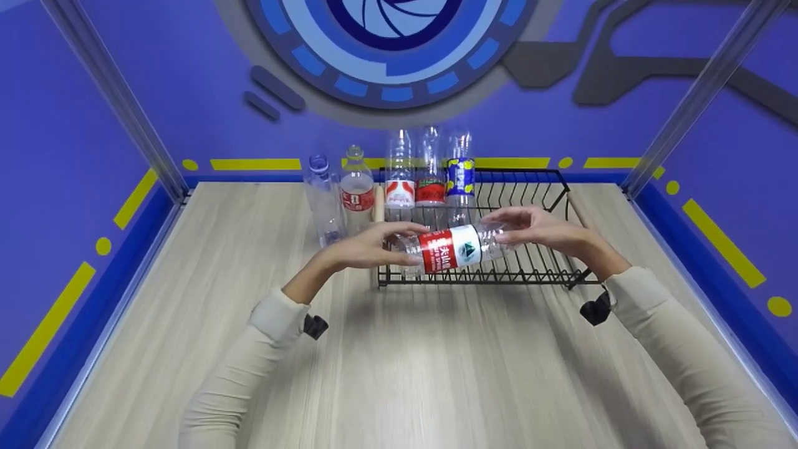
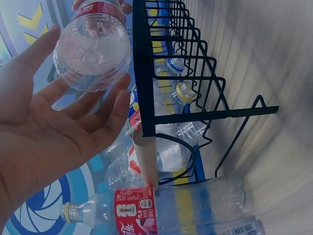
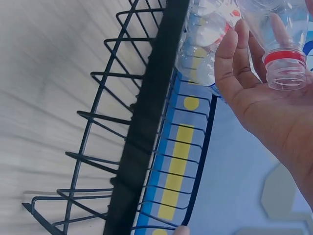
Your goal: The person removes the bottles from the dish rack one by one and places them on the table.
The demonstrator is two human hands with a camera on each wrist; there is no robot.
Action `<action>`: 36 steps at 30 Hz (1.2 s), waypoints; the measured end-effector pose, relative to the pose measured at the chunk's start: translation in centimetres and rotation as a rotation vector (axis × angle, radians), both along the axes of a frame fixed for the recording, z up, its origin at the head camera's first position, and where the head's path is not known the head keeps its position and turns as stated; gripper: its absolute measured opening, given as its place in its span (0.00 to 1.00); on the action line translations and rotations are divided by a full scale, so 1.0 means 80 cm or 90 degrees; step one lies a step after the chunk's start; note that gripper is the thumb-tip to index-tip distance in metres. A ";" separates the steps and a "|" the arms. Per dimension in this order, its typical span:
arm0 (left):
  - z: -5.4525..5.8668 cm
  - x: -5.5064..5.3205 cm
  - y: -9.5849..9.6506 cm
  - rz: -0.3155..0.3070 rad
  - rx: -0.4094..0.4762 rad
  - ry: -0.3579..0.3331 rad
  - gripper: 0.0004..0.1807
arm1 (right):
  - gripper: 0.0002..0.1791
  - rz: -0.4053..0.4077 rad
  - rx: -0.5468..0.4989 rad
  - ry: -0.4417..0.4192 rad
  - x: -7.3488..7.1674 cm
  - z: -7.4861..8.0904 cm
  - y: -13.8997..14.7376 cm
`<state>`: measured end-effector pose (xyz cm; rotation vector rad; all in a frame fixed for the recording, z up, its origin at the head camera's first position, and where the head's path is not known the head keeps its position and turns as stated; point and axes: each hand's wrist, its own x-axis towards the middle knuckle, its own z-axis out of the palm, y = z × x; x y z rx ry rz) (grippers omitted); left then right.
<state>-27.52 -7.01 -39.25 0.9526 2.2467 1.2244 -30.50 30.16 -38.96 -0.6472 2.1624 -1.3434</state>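
My pale sleeves (image 1: 224,386) are reaching in from the lower left and lower right of the head view, a small black device (image 1: 315,325) hanging under the left cuff and another under the right, while pale wood-grain tabletop (image 1: 399,374) is filling the bottom centre. At mid-frame I am gripping a clear plastic bottle with a red-and-white label (image 1: 452,249) from both ends. My left hand (image 1: 368,246) is curving its fingers and thumb around the base end; my right hand (image 1: 545,234) is closing its fingers and thumb about the neck end, where a red ring (image 3: 284,56) is showing at upper right in the right wrist view. The bottle is lying nearly level, its base end a little lower, over the front of a black wire rack (image 1: 474,283) with light wooden end bars (image 1: 580,212). Behind it, three clear bottles are standing neck-down in the rack's left part: one red-and-white labelled (image 1: 400,193), one red-and-green (image 1: 431,192), one blue-and-yellow (image 1: 461,178). Left of the rack, a clear bottle with a purplish neck (image 1: 324,209) and a red-labelled bottle (image 1: 357,198) are standing neck-up. Across the top, a blue-purple wall (image 1: 187,93) is displaying a round emblem (image 1: 399,93).
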 end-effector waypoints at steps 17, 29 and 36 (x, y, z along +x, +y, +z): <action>0.004 0.007 0.007 -0.006 -0.034 0.019 0.39 | 0.29 0.050 -0.027 0.008 0.006 -0.001 0.004; -0.005 0.005 -0.021 0.034 0.043 0.016 0.35 | 0.29 -0.010 -0.087 0.027 0.000 0.005 0.052; -0.009 0.006 -0.042 0.080 0.060 -0.004 0.35 | 0.28 -0.042 -0.077 0.038 0.000 0.003 0.096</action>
